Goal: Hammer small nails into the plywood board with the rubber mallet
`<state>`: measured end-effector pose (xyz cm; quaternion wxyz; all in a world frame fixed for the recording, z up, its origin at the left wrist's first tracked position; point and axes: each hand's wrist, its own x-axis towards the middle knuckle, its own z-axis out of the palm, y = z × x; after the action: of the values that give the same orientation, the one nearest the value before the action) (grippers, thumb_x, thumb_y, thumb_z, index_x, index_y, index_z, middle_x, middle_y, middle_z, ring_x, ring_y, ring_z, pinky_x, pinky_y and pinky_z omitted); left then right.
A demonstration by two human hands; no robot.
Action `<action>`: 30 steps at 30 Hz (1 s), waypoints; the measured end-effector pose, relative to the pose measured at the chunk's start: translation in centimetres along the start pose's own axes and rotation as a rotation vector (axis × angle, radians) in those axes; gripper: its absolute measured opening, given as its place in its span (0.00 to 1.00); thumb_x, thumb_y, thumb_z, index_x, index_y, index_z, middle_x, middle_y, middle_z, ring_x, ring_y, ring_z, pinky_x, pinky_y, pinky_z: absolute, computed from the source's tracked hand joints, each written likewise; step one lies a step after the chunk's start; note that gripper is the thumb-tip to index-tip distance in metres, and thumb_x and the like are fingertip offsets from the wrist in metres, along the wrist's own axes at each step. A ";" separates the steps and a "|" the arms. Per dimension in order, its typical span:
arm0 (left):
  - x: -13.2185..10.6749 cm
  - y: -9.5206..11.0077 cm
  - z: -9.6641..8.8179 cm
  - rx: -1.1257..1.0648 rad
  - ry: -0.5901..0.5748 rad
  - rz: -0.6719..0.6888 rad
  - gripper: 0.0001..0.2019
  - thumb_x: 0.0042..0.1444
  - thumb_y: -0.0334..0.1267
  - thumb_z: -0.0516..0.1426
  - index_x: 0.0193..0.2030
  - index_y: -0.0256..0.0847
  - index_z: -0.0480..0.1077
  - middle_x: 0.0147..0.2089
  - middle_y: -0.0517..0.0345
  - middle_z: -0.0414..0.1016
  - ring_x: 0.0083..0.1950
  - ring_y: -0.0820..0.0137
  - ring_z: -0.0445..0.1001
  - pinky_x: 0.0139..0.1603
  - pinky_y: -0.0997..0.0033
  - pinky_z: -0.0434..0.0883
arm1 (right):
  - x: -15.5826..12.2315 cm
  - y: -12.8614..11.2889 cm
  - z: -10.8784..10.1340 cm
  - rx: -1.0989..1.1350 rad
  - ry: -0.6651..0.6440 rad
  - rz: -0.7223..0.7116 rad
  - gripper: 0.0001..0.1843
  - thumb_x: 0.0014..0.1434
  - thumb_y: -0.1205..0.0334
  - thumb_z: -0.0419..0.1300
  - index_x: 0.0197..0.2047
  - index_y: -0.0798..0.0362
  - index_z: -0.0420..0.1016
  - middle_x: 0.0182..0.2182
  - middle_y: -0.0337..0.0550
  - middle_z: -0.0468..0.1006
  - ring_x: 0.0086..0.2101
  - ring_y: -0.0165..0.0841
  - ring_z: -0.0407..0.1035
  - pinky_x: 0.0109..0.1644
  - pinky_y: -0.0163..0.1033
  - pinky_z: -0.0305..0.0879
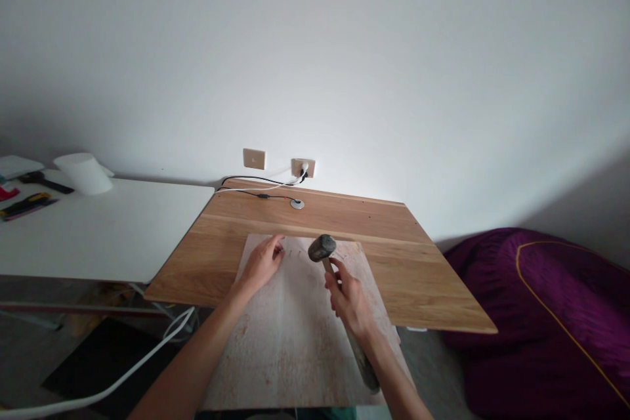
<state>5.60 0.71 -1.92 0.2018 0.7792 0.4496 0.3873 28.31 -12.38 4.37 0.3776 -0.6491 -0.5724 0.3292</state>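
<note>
My right hand (348, 295) grips the wooden handle of a club hammer (322, 248) close below its dark head. The handle runs back under my wrist, and the head is over the far part of a pale, worn board (295, 335). My left hand (263, 266) rests at the board's far left, thumb and fingers brought together; whatever is between them is too small to make out. Just right of those fingers, a few thin nails (299, 252) stand in the board. More nails (339, 255) seem to lie beyond the hammer head.
Beneath the board is a wooden tabletop (423, 275) with a cable grommet (297, 204). Cables run to a wall socket (304, 168). At left, a white table (132, 230) carries a paper roll (84, 174) and tools (27, 207). A purple beanbag (541, 321) sits at right.
</note>
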 end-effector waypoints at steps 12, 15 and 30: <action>-0.2 2.3 -1.2 0.164 0.087 0.199 0.12 0.61 0.27 0.58 0.50 0.44 0.73 0.48 0.54 0.77 0.52 0.62 0.77 0.55 0.61 0.75 | -2.4 3.9 -1.8 0.062 0.035 0.109 0.36 0.67 0.39 0.50 0.66 0.59 0.66 0.28 0.39 0.75 0.17 0.29 0.64 0.18 0.34 0.59; -0.8 4.4 -1.2 0.220 -0.054 0.336 0.11 0.63 0.27 0.57 0.49 0.43 0.74 0.47 0.53 0.76 0.51 0.62 0.75 0.55 0.60 0.74 | -2.4 4.1 -1.6 0.068 0.050 0.101 0.36 0.67 0.39 0.52 0.65 0.60 0.68 0.26 0.38 0.73 0.18 0.30 0.64 0.19 0.34 0.59; -1.9 10.4 -0.1 0.536 -0.474 0.720 0.05 0.65 0.27 0.59 0.38 0.39 0.74 0.38 0.54 0.76 0.45 0.62 0.75 0.48 0.62 0.71 | -2.6 4.3 -1.5 0.061 0.064 0.050 0.34 0.69 0.39 0.51 0.63 0.59 0.70 0.24 0.38 0.74 0.19 0.31 0.65 0.21 0.34 0.59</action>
<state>10.64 -6.29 4.23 -0.0550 0.9757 0.1779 0.1159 31.43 -15.43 1.38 0.4072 -0.6616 -0.5331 0.3349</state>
